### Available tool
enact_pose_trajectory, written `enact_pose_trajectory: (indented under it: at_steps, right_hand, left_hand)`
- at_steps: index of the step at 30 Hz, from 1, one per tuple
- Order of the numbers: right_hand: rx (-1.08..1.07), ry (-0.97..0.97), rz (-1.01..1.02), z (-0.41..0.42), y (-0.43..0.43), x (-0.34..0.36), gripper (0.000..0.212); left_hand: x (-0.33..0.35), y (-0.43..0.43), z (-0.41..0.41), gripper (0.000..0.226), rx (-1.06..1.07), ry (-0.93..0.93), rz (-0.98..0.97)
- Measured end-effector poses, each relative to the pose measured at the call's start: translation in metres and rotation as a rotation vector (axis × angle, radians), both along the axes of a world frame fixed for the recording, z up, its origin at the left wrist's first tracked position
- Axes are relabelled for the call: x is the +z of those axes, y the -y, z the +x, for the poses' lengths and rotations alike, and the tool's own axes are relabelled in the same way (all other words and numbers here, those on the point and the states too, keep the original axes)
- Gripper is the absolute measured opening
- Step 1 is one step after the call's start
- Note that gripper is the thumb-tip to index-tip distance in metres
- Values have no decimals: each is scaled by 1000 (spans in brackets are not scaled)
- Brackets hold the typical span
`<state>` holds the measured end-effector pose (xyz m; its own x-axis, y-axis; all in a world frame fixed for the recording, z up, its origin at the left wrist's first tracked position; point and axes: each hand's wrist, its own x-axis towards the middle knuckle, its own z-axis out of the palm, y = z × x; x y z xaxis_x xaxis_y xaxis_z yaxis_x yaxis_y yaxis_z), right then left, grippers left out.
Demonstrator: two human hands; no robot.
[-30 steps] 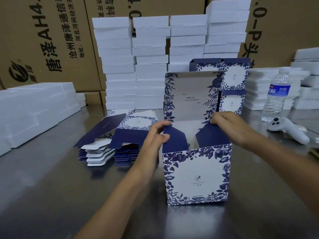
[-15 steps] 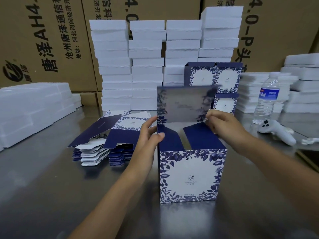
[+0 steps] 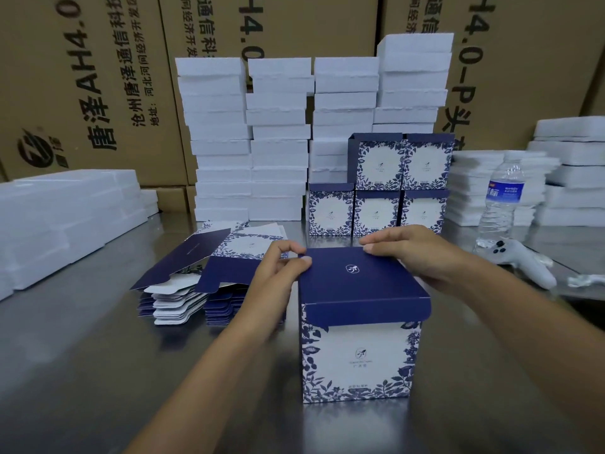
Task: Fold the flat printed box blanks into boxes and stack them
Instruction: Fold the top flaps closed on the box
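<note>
- The box (image 3: pixel 358 358) stands upright toward the tabletop's (image 3: pixel 82 355) near edge, its navy lid (image 3: pixel 357 280) folded flat over the top.
- The left hand (image 3: pixel 281 267) pinches the lid's far-left corner and the right hand (image 3: pixel 412 253) grips its far-right edge, likely to hold the hinge crease square.
- The front tuck flap hangs outside, not yet tucked in.
- Flat blanks (image 3: pixel 209 273) lie just left; finished boxes (image 3: pixel 379 191) sit stacked behind.

Upright box (image 3: pixel 357 362), lid (image 3: pixel 357 280) down; left hand (image 3: pixel 281 268), right hand (image 3: pixel 414 253) grip rear edge.
</note>
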<state>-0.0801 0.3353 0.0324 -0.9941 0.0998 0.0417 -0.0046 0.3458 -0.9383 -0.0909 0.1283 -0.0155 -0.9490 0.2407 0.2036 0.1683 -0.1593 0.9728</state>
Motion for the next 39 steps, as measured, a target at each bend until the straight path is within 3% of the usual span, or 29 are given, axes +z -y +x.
enact_pose_trajectory:
  at_steps: [4, 8, 11, 16, 26, 33, 39]
  right_hand:
    - [-63, 67, 21, -5, 11, 4, 9]
    - [-79, 107, 58, -7, 22, 9, 27]
    - [-18, 75, 71, -4, 29, 9, 17]
    - [0, 27, 27, -2, 31, 9, 11]
    - [4, 37, 59, -1, 29, 8, 13]
    - [6, 111, 26, 3, 22, 6, 20]
    - [-30, 160, -65, 4, 25, 9, 17]
  left_hand:
    - [8, -2, -7, 18, 12, 72, -98]
    - [21, -8, -15, 11, 28, 161, -204]
    - [31, -15, -18, 1, 21, 156, -305]
    - [41, -20, -26, 9, 20, 145, -438]
    - [43, -20, -29, 28, -55, 114, -399]
    - [41, -20, -25, 15, -35, 141, -343]
    - [37, -18, -19, 21, -77, 183, -274]
